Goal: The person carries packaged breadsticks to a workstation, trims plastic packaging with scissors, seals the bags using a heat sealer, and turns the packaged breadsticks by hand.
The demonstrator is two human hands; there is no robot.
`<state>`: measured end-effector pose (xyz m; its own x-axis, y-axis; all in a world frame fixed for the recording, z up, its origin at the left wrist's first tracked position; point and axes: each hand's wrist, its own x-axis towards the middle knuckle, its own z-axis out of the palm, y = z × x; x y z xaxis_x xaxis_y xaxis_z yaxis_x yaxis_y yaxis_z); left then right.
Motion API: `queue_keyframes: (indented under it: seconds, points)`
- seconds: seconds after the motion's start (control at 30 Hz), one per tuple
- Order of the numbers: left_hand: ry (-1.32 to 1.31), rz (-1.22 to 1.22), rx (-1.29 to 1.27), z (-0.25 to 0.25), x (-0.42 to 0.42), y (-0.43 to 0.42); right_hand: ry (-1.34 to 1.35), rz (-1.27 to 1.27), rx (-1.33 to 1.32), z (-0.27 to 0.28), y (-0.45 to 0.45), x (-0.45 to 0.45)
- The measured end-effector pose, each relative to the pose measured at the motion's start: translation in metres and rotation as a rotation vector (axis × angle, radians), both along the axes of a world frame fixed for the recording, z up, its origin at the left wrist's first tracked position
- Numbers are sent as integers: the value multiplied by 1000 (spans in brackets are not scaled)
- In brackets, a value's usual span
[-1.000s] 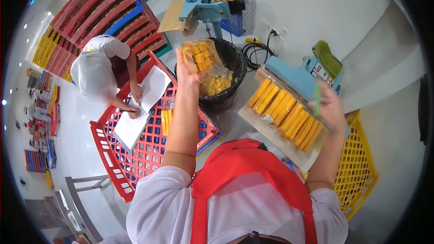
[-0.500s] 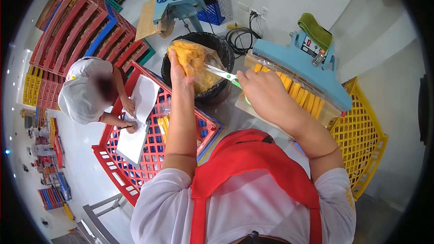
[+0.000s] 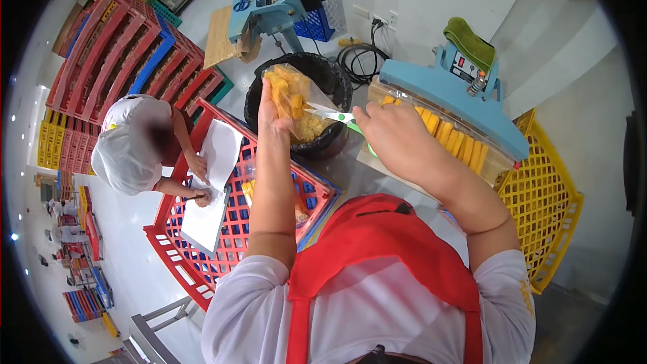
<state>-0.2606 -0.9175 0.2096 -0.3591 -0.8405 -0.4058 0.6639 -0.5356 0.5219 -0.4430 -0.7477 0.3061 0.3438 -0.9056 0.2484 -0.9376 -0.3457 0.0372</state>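
My left hand point(image 3: 271, 109) is closed on a clear plastic bag point(image 3: 286, 87) of yellow food pieces, held over a bin with a black liner point(image 3: 333, 81). Yellow scraps point(image 3: 311, 128) lie inside that bin. In my right hand point(image 3: 394, 131) is a pair of scissors point(image 3: 330, 114) with green and white handles. The blades point left and reach the bag's lower right side; whether they are cutting, I cannot tell. Close to my right hand, a row of yellow sticks in clear packaging point(image 3: 455, 141) lies along a blue sealing machine point(image 3: 448, 104).
At left, a co-worker point(image 3: 131, 141) writes on paper point(image 3: 205, 219) laid on a red crate point(image 3: 168, 246). Stacked red crates point(image 3: 101, 47) stand behind. A second blue machine point(image 3: 269, 13) is beyond the bin. A yellow crate point(image 3: 549, 209) stands at right, black cables point(image 3: 364, 61) by the wall.
The bag in my left hand sits slightly lower and further right in view, and its yellow contents have shifted. My right hand keeps the scissors at the bag. The whole view has shifted slightly.
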Motion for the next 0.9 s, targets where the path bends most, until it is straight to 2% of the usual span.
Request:
queue_keyframes:
  seconds: [0.33,0.4,0.5,0.6,0.77,0.9]
  points:
    - [67,-112,-45,-6,1,-17,62,13,77,3,-15,-1]
    - [157,-122,2,-9,0,-20,49,16,79,1,-20,-2]
    - [151,-147,38,-14,2,-21,28,38,69,-2,-26,-8]
    - [48,-96,77,-15,4,-21,10,45,79,-3,-25,-14]
    - [49,-9,88,-12,13,-24,0,-27,82,-3,-26,-11]
    - [36,21,25,-18,18,-27,-121,-31,100,-24,-34,3]
